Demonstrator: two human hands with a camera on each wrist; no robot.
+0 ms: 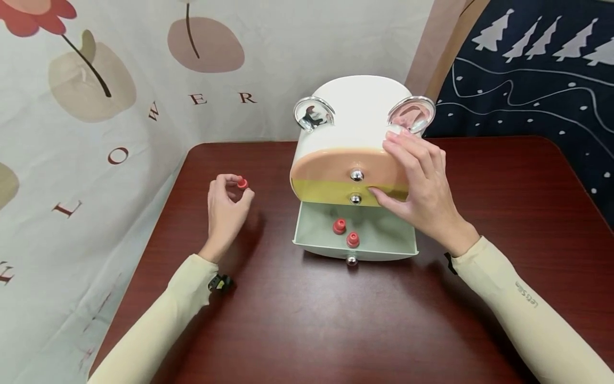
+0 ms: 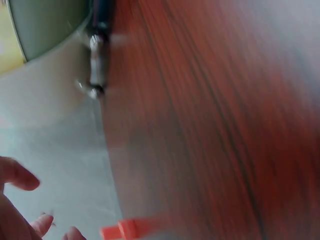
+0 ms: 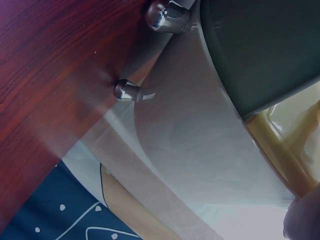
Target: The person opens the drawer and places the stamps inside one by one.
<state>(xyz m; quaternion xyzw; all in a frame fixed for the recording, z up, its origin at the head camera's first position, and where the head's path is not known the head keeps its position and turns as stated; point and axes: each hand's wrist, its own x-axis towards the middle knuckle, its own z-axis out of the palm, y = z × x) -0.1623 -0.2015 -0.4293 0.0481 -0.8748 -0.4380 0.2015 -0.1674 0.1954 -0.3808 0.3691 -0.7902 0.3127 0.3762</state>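
Note:
A small red stepped plug-like piece [image 1: 242,183] is by the fingertips of my left hand [image 1: 225,205], above the table's left side. In the left wrist view the red piece [image 2: 125,230] is blurred, with a gap between it and the fingers [image 2: 44,224]. My right hand [image 1: 422,184] rests on the right side of a white drawer cabinet [image 1: 362,106], thumb against its yellow drawer front, other fingers along the upper edge. The pale green bottom drawer [image 1: 307,226] is pulled out. Two similar red pieces, one further back [image 1: 339,226] and one nearer [image 1: 353,239], stand in it.
The cabinet has shiny round ears, the left one [image 1: 314,113] and the right one [image 1: 412,114]. Silver knobs sit on the drawer fronts, the lowest [image 1: 352,261] protruding forward. Printed cloth [image 1: 206,117] hangs behind the brown table [image 1: 312,330].

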